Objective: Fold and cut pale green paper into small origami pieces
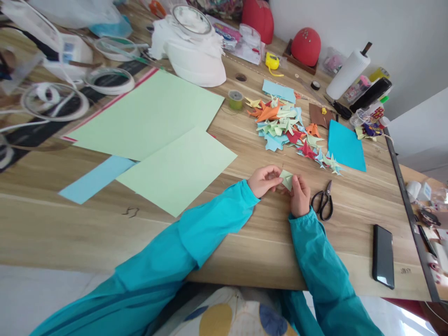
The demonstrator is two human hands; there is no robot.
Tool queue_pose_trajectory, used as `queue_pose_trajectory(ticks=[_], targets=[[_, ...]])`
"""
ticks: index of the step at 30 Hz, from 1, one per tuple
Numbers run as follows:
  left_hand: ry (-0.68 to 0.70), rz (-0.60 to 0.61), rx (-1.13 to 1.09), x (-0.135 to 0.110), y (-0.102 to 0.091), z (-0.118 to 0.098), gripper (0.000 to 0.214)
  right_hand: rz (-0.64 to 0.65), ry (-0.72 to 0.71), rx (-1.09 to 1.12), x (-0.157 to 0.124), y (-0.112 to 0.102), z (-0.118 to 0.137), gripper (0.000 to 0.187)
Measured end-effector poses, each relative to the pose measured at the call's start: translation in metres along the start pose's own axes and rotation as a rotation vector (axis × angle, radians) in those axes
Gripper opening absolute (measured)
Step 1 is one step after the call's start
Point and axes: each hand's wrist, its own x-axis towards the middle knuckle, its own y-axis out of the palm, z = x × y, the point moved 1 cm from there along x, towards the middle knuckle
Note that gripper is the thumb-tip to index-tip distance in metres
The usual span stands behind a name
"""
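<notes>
Between my two hands is a small folded piece of pale green paper (287,179), held just above the wooden table. My left hand (263,181) pinches its left edge with thumb and fingers. On the opposite side my right hand (300,195) grips it, thumb on top. Black-handled scissors (324,201) lie just right of my right hand, blades pointing away. Beyond the hands spreads a pile of folded paper cranes (276,123) in orange, green, blue and red. The far fingers of both hands are partly hidden.
Large pale green sheets (178,172) and a blue strip (96,179) lie left. A phone (383,255) rests at right, with bright blue paper (346,145) farther back. A thread spool (235,100), yellow tape measure (272,61) and white cap (196,58) stand behind.
</notes>
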Motion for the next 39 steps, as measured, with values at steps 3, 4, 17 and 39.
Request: queue_pose_trajectory(ticks=[3, 4, 17, 39], targets=[[-0.011, -0.006, -0.003, -0.0003, 0.0001, -0.0014, 0.025, -0.018, -0.017, 0.015, -0.0001, 0.0001, 0.0006, 0.025], [-0.014, -0.008, -0.008, -0.0004, 0.0002, -0.0018, 0.024, -0.027, -0.026, 0.019, -0.0001, -0.0001, 0.0008, 0.027], [-0.051, -0.019, -0.057, 0.0002, 0.0006, 0.0050, 0.032, 0.041, -0.009, -0.002, 0.0012, -0.0006, 0.0037, 0.020], [-0.095, -0.013, -0.225, -0.0018, -0.0007, 0.0000, 0.016, -0.002, 0.016, 0.090, 0.0006, -0.0030, 0.0034, 0.010]])
